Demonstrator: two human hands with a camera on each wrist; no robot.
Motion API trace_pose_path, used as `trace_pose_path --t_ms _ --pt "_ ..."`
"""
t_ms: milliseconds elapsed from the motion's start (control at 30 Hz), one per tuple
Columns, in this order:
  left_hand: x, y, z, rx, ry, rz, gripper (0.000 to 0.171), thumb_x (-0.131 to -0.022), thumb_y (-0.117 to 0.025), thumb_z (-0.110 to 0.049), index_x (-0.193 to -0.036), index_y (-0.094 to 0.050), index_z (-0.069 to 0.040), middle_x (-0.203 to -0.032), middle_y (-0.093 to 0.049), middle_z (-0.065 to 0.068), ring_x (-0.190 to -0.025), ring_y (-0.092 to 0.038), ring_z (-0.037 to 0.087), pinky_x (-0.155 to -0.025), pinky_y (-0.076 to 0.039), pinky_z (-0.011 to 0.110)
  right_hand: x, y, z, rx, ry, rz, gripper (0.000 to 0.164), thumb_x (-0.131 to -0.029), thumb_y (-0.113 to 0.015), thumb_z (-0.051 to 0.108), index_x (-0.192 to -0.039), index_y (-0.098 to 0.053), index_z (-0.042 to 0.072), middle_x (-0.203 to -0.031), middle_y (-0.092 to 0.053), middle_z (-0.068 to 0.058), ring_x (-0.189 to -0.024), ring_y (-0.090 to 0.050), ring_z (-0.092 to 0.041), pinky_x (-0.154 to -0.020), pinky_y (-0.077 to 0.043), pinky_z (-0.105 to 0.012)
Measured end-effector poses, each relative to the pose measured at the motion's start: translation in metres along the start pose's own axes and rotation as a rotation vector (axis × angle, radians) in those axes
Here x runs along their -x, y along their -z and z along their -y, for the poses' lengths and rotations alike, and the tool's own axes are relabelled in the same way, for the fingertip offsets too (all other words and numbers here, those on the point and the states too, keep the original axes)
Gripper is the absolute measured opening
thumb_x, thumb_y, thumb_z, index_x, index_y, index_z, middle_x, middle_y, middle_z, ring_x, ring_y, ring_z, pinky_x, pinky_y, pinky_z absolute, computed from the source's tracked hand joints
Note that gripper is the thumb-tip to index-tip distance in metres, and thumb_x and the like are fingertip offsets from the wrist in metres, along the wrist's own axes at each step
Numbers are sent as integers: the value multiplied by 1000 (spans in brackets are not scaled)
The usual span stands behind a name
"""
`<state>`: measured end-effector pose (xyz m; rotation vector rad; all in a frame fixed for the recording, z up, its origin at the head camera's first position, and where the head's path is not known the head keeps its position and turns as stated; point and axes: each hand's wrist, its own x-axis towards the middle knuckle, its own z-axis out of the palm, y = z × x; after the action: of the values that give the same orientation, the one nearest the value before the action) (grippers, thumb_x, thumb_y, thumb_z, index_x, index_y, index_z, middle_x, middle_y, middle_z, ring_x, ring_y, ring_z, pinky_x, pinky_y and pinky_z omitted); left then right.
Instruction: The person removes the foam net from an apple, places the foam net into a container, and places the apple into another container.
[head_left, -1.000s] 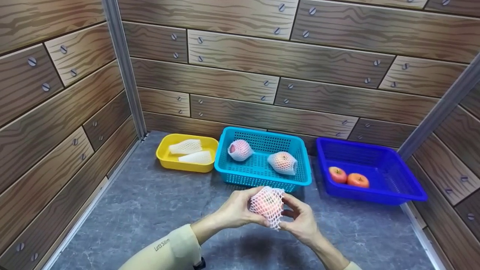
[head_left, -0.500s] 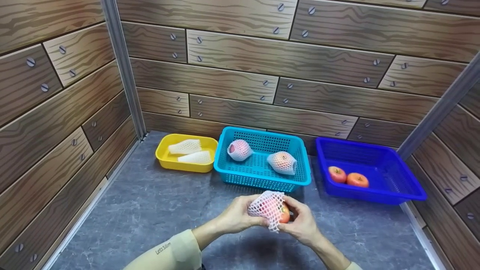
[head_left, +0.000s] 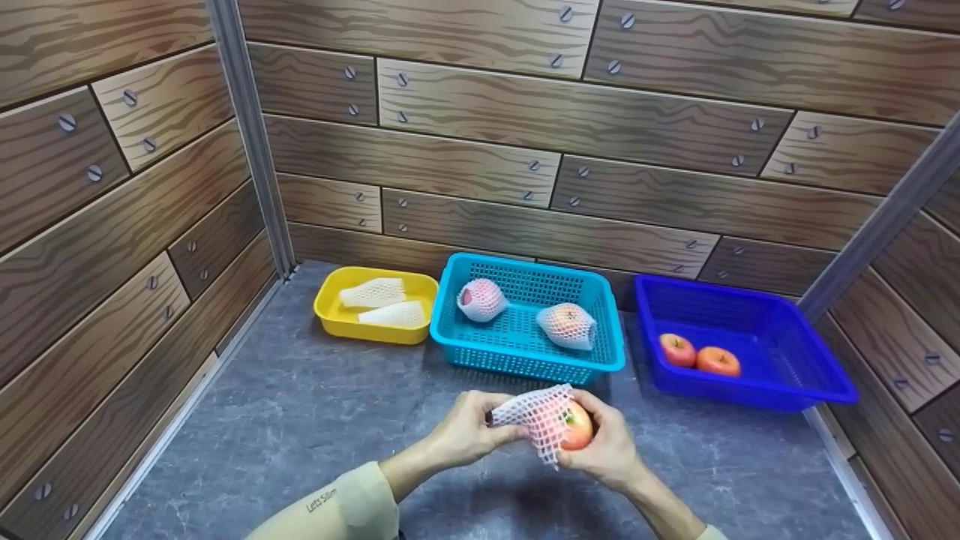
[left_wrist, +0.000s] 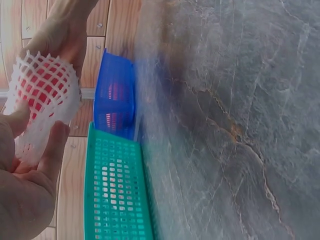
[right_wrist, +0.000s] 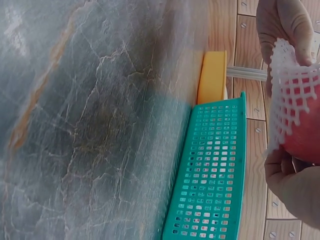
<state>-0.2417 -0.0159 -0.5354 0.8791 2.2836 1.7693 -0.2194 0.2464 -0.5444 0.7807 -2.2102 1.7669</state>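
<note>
Between the two hands, above the table, is a red apple [head_left: 577, 427] partly covered by a white foam net sleeve [head_left: 536, 420]. My left hand [head_left: 466, 431] pinches the sleeve's narrow end between thumb and fingers. The right hand [head_left: 607, 446] grips the apple from the right, its thumb near the net's lower edge. In the left wrist view the netting [left_wrist: 45, 90] stretches over red skin. From the right wrist, the apple [right_wrist: 306, 132] shows bare below the sleeve's open rim.
Just beyond the hands stands a teal basket [head_left: 517, 364] with two net-wrapped apples. To its left, a yellow tray [head_left: 367, 330] holds two flat foam nets [head_left: 391, 314]. A blue basket [head_left: 750, 394] at right contains two bare apples [head_left: 718, 361]. Wood-patterned walls enclose the table.
The net has slid leftward off the apple, baring its right side. My left hand has shifted slightly left to the sleeve's narrow end; the right still holds the apple.
</note>
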Motion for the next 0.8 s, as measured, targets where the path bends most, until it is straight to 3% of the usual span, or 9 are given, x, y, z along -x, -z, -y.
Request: trace_pose_path --t_ms 200,467,633,800 --pt "1 7 0 -44 -19 -71 7 -99 -85 -16 -103 -88 -11 -86 -79 2 -68 -55 -3 -62 -44 15 -1 6 0 39 76 14 73 -66 -93 0 -135 -70 -8 -120 -79 4 -104 -73 -7 -90 -60 -20" --pt "4 24 4 -112 -11 -134 4 -100 -82 -14 -97 -85 -14 -83 -74 -4 -69 -55 -1 -64 -44 17 1 18 5 82 34 -15 73 -66 -97 1 -135 -72 -3 -118 -80 1 -102 -76 -7 -85 -64 -24" --pt "-2 47 5 -153 -20 -188 13 -101 -78 -10 -111 -84 -14 -98 -81 1 -82 -63 6 -75 -53 21 5 24 5 136 2 -20 74 -67 -100 5 -136 -74 0 -121 -81 -4 -104 -76 -6 -87 -64 -24" --pt "-14 79 8 -199 -19 -331 15 -99 -78 -11 -114 -78 -11 -103 -81 7 -86 -67 12 -78 -56 24 10 27 5 149 -29 -13 75 -68 -100 6 -138 -73 1 -121 -82 -7 -103 -77 -7 -86 -65 -26"
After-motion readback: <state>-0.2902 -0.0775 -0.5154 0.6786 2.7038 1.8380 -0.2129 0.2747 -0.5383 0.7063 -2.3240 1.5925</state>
